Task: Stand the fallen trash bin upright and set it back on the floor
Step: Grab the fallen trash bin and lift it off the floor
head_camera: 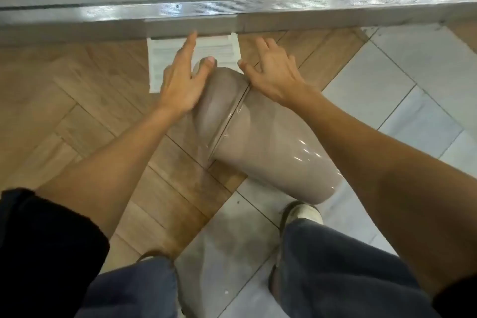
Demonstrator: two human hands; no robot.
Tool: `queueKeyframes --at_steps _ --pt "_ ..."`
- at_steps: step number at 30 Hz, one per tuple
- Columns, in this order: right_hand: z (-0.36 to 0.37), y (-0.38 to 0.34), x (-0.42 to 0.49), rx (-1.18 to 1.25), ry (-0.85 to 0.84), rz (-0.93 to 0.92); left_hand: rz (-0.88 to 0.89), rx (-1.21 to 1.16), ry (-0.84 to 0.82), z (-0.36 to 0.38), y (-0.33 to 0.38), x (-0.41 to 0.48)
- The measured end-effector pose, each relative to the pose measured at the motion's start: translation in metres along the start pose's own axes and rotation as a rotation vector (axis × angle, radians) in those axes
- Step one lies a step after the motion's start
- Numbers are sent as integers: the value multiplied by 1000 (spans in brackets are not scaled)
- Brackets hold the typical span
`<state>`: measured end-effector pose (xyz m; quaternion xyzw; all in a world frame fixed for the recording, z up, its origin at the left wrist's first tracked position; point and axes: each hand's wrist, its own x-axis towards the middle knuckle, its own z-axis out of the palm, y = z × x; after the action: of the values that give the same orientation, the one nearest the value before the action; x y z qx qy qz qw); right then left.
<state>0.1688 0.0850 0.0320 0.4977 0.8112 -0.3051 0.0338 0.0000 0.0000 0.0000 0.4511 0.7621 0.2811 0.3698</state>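
A glossy taupe trash bin (271, 142) lies on its side on the floor, its domed lid (219, 100) pointing away from me and its base near my right foot. My left hand (180, 82) rests flat against the left side of the lid, fingers spread. My right hand (273, 72) lies with fingers apart on the upper right of the bin, at the seam between lid and body. Neither hand is closed around the bin.
A white printed sheet (154, 64) lies on the floor just beyond the lid. A grey metal ledge (258, 15) runs across the top. The floor is wooden herringbone on the left and pale tile (400, 80) on the right. My feet stand just behind the bin.
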Motion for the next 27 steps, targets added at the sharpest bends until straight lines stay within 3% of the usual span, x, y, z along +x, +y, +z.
queueKeyframes --at_steps 3,8,17,22,27 --pt "21 3 9 46 -46 3 -204 -214 96 8 -27 2" --pt "37 5 19 130 -59 -7 -423 -460 60 28 -58 1" --pt "36 1 11 65 69 134 -569 -545 -135 51 -79 -24" --pt "29 -11 1 187 113 295 -661 -633 -257 55 -86 -49" --pt "29 -20 -9 307 122 291 -720 -689 -212 62 -107 -56"
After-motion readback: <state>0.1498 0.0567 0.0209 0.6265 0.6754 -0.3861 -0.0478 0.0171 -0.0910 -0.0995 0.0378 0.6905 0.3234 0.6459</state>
